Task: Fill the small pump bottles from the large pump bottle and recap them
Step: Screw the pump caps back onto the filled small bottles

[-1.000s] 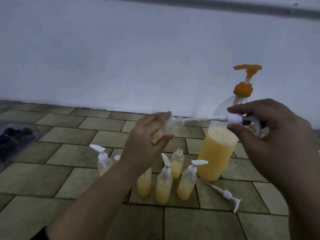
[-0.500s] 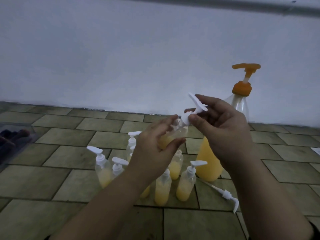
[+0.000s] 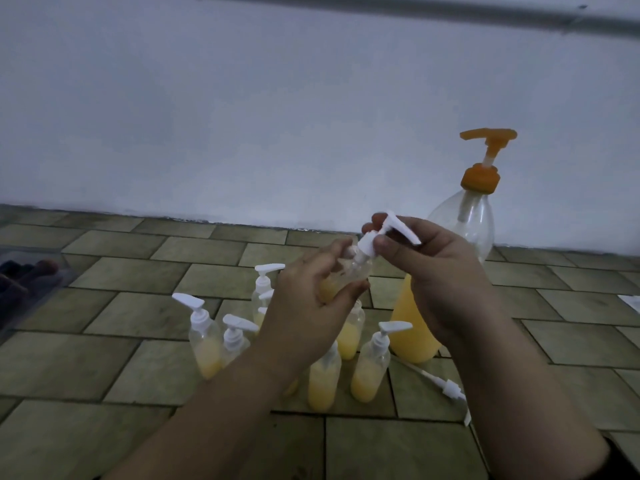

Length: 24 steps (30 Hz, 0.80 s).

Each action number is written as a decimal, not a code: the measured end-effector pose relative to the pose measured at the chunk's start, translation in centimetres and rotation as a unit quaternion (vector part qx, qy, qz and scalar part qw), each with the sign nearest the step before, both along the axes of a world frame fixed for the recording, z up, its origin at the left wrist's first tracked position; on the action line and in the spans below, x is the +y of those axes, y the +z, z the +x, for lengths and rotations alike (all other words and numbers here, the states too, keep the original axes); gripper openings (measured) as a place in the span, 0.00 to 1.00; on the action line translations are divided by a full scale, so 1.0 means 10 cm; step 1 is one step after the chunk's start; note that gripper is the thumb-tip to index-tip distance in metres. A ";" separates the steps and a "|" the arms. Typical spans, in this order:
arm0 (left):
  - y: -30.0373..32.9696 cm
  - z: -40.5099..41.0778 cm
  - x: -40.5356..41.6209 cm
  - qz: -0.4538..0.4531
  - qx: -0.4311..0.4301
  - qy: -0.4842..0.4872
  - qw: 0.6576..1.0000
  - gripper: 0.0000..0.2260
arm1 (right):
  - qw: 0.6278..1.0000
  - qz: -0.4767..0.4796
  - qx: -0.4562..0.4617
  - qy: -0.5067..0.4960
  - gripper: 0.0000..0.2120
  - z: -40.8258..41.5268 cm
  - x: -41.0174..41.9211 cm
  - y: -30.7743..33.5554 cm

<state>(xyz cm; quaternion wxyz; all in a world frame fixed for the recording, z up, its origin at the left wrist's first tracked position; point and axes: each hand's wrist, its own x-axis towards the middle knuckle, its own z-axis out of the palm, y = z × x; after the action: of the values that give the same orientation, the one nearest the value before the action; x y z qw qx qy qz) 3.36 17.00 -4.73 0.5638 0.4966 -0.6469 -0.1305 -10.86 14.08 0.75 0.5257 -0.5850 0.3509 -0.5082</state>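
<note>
My left hand [image 3: 308, 306] grips a small clear bottle [image 3: 346, 275] partly filled with yellow liquid, tilted up to the right. On its neck sits a white pump cap [image 3: 384, 233], which my right hand [image 3: 436, 275] pinches at the collar. Behind my right hand stands the large pump bottle [image 3: 464, 230] with an orange pump, its lower part full of yellow liquid. Several small filled bottles stand on the tiled floor below my hands; among them are capped ones [image 3: 204, 337] [image 3: 372, 362] and one with an open neck [image 3: 351, 330].
A loose white pump cap with its dip tube [image 3: 446, 386] lies on the tiles to the right of the small bottles. A dark-filled clear container [image 3: 24, 282] sits at the left edge. A white wall [image 3: 277, 116] rises behind.
The pump's dip tube has gone fully into the held bottle and the cap now sits on its neck. My right hand has moved left to the bottle.
</note>
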 end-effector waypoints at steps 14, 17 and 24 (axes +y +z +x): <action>0.08 -0.01 0.02 0.038 0.004 -0.013 0.999 0.20 | 0.999 0.019 0.020 0.020 0.13 -0.04 -0.03 0.01; 0.09 -0.05 0.04 0.021 -0.035 0.002 0.999 0.20 | 0.997 0.020 0.053 -0.056 0.07 0.03 0.01 -0.03; 0.14 -0.02 -0.01 0.011 -0.077 0.030 0.997 0.22 | 0.993 0.058 0.066 -0.081 0.22 0.03 0.05 0.03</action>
<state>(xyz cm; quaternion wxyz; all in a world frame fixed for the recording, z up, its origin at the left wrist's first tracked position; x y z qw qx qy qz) 3.12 16.94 -3.29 0.5106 0.5308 -0.6714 -0.0820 -10.61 14.56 1.02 0.4915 -0.5555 0.4601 -0.4880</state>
